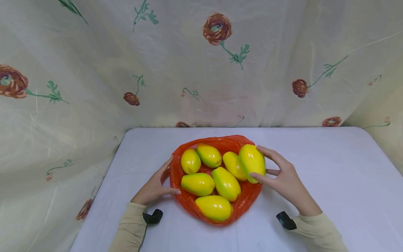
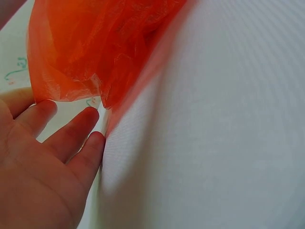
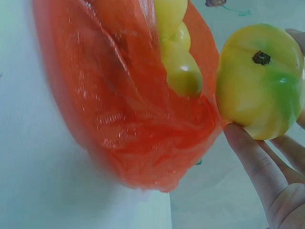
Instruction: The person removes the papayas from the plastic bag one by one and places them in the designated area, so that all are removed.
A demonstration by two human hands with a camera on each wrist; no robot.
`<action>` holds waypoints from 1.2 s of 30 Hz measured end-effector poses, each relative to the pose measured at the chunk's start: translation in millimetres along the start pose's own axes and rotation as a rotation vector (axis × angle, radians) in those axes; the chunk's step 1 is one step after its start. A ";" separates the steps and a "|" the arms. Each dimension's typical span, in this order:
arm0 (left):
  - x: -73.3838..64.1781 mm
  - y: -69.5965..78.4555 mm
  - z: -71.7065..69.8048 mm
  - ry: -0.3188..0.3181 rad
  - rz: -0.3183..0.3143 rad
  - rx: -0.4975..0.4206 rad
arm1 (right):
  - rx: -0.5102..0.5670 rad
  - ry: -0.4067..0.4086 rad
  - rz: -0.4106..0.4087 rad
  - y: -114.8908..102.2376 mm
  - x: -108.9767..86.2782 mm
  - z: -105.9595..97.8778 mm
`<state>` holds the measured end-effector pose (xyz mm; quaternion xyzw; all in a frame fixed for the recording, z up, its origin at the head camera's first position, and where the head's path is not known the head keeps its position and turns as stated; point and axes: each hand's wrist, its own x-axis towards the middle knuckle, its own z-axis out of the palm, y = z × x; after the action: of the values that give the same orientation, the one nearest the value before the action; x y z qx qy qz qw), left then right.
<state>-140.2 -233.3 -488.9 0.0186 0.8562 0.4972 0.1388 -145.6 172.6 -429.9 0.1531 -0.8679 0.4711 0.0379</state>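
Observation:
A red plastic bag [image 1: 248, 197] lies wide at the mouth on the table, with several glossy yellow-green mangoes [image 1: 197, 184] inside. Over its right rim, my right hand [image 1: 284, 178] holds one more mango [image 1: 252, 162] between thumb and fingers. That mango [image 3: 259, 81] shows a dark stem scar in the right wrist view, beside the bag [image 3: 138, 129]. At the bag's left side rests my left hand [image 1: 154, 187], thumb and fingers spread along the rim. In the left wrist view, the fingertips of this hand [image 2: 47, 157] touch the thin bag edge [image 2: 66, 90].
A white cloth covers the table [image 1: 321, 157]. Behind and at the sides hangs a pale curtain [image 1: 176, 52] printed with brown flowers. A small black device [image 1: 153, 216] sits at the left wrist, another black device [image 1: 285, 220] at the right.

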 end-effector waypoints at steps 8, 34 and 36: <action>-1.5 -0.5 -2.3 -0.016 0.024 -0.026 | -0.046 0.021 0.035 7.7 -3.1 -9.0; -1.2 -1.0 -4.2 -0.036 0.060 -0.053 | -0.092 0.063 0.137 43.9 -2.2 -32.6; -1.2 -1.3 -4.5 -0.035 0.059 -0.052 | -0.091 0.053 0.140 47.4 -1.3 -33.8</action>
<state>-140.0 -237.9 -487.6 0.0487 0.8395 0.5229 0.1396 -161.3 225.1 -449.8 0.0777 -0.8957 0.4364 0.0346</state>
